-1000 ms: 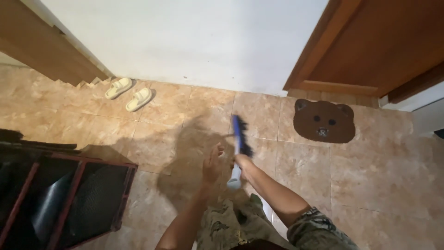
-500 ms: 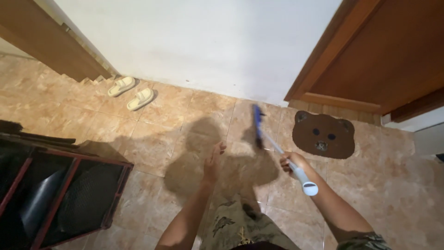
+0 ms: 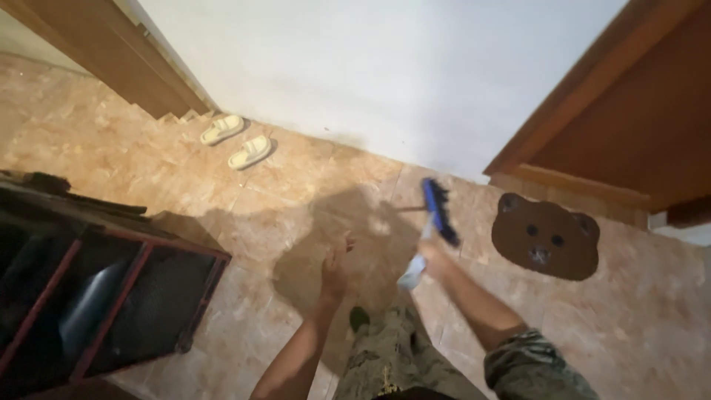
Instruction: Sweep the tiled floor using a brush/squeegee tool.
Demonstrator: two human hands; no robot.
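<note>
My right hand point(image 3: 435, 255) grips the pale handle of a brush point(image 3: 437, 211) with a blue head and dark bristles, held out over the tan tiled floor point(image 3: 244, 215). The brush head points away from me, toward the white wall. My left hand point(image 3: 335, 268) hangs in the air to the left of the brush, fingers spread, holding nothing. Below both arms I see my legs in camouflage trousers point(image 3: 385, 355).
A brown bear-face doormat point(image 3: 546, 235) lies before a wooden door point(image 3: 629, 126) at the right. A pair of cream slippers point(image 3: 237, 141) sits by the wall near wooden stairs. A dark rack with a red frame point(image 3: 96, 289) stands at the left.
My right hand swung the brush out to the right, then back toward the middle. The left hand stayed raised and spread. The view shifted and tilted slightly.
</note>
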